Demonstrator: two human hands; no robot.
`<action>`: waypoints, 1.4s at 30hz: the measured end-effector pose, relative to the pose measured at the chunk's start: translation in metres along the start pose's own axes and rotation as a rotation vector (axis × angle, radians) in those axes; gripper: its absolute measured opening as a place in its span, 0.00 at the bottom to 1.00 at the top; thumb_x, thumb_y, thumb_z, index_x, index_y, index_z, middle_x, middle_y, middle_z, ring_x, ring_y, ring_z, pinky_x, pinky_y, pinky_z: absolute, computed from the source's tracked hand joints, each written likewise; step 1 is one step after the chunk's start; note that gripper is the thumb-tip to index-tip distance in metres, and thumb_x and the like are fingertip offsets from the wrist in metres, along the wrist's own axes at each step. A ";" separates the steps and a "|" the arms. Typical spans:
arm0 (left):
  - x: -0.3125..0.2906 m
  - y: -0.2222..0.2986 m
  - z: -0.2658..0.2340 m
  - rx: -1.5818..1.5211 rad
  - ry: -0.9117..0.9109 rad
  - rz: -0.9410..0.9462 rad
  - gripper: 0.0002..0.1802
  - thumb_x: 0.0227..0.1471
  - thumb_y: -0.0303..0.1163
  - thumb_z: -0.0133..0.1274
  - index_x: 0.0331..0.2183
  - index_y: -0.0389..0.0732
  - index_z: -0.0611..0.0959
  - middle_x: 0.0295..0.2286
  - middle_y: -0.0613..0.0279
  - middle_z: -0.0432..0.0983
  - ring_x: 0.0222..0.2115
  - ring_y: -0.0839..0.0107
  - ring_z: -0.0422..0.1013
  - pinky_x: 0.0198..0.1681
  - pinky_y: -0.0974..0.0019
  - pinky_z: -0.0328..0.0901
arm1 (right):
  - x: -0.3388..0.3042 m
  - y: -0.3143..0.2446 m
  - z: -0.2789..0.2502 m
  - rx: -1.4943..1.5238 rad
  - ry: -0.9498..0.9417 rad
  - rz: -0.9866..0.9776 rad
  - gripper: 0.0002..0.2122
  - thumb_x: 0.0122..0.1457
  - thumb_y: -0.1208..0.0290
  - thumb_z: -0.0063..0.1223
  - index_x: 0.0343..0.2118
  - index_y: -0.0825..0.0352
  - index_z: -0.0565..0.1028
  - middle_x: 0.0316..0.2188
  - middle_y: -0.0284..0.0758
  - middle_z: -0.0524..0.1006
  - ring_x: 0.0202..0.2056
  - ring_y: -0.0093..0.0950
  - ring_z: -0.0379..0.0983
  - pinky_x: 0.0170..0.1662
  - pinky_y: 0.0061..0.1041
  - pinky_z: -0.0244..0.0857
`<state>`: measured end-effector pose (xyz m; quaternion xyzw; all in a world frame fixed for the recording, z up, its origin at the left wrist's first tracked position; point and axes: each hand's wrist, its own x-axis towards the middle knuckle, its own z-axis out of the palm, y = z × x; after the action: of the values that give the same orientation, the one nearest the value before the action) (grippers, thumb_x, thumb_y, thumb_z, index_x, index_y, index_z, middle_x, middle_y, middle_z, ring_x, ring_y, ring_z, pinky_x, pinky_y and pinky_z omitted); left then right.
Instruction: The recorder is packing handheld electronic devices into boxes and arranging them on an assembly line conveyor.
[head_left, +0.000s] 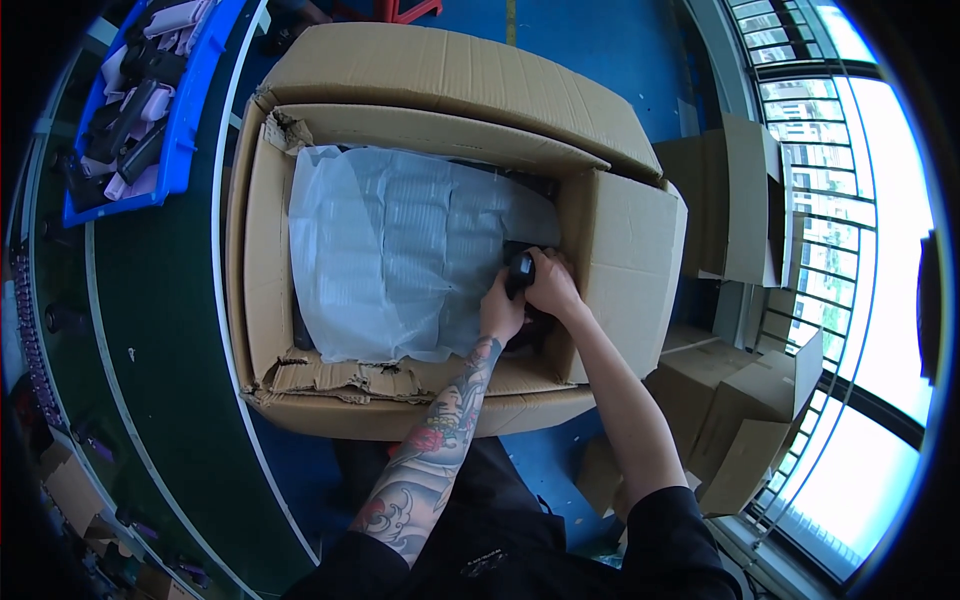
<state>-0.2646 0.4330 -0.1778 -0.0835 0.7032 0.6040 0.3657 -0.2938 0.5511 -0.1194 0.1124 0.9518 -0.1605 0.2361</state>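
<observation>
A large open cardboard box (630, 270) stands in front of me, its flaps folded outward and its near edge torn. Inside lies a translucent white plastic sheet (345, 260) over rows of packed things whose kind I cannot make out. At the box's right inner side, my left hand (502, 310) and my right hand (553, 284) are closed together round a small black rounded object (520, 272) with a pale patch on it. My fingers partly cover it, so its kind is unclear. Dark things show beside the sheet, under my hands.
Left of the box runs a dark green work surface (170, 370) with a pale edge. A blue crate (178, 165) on it holds several black and pink handheld devices. Cardboard boxes (725, 400) stand at the right by a barred window. A red stool (405, 10) is at the far side.
</observation>
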 end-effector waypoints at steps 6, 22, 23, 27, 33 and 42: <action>-0.016 0.020 -0.015 -0.330 0.045 -0.104 0.18 0.55 0.31 0.54 0.48 0.39 0.75 0.33 0.52 0.78 0.15 0.66 0.72 0.15 0.67 0.68 | 0.010 -0.009 -0.016 0.125 0.035 0.040 0.23 0.43 0.77 0.53 0.47 0.71 0.73 0.40 0.51 0.75 0.40 0.52 0.73 0.45 0.41 0.69; -0.191 0.093 -0.261 -0.417 0.145 -0.063 0.15 0.60 0.30 0.53 0.47 0.38 0.73 0.28 0.65 0.69 0.19 0.82 0.63 0.15 0.81 0.59 | 0.010 -0.005 0.036 0.032 0.158 -0.031 0.19 0.48 0.72 0.56 0.45 0.70 0.72 0.40 0.49 0.75 0.41 0.48 0.74 0.44 0.40 0.69; -0.206 0.093 -0.288 -0.371 0.228 -0.054 0.15 0.60 0.31 0.53 0.48 0.39 0.73 0.28 0.66 0.68 0.19 0.83 0.62 0.15 0.82 0.58 | 0.007 -0.009 0.040 0.000 0.187 -0.015 0.20 0.49 0.71 0.57 0.46 0.70 0.72 0.39 0.49 0.75 0.40 0.48 0.74 0.43 0.41 0.69; -0.259 0.085 -0.386 -0.319 0.663 0.103 0.21 0.62 0.36 0.52 0.54 0.42 0.71 0.31 0.71 0.70 0.20 0.89 0.62 0.16 0.85 0.50 | 0.005 -0.017 0.041 0.003 0.174 0.117 0.21 0.50 0.69 0.58 0.48 0.69 0.70 0.39 0.48 0.76 0.40 0.49 0.74 0.42 0.43 0.69; -0.288 0.031 -0.511 -0.209 0.782 0.055 0.22 0.61 0.41 0.54 0.53 0.45 0.73 0.32 0.72 0.70 0.28 0.88 0.65 0.25 0.85 0.56 | 0.012 0.005 0.043 0.060 0.157 0.194 0.23 0.51 0.67 0.59 0.50 0.67 0.68 0.40 0.48 0.75 0.38 0.49 0.75 0.40 0.45 0.70; -0.286 -0.013 -0.543 0.446 0.926 -0.112 0.24 0.63 0.47 0.50 0.55 0.45 0.72 0.43 0.61 0.70 0.37 0.70 0.72 0.39 0.70 0.68 | -0.013 -0.032 0.006 0.036 0.287 0.201 0.24 0.50 0.67 0.59 0.51 0.66 0.68 0.37 0.49 0.77 0.36 0.50 0.76 0.38 0.45 0.71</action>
<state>-0.2770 -0.1576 -0.0105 -0.2996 0.8976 0.3184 0.0570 -0.2895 0.5178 -0.1101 0.2330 0.9566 -0.1353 0.1109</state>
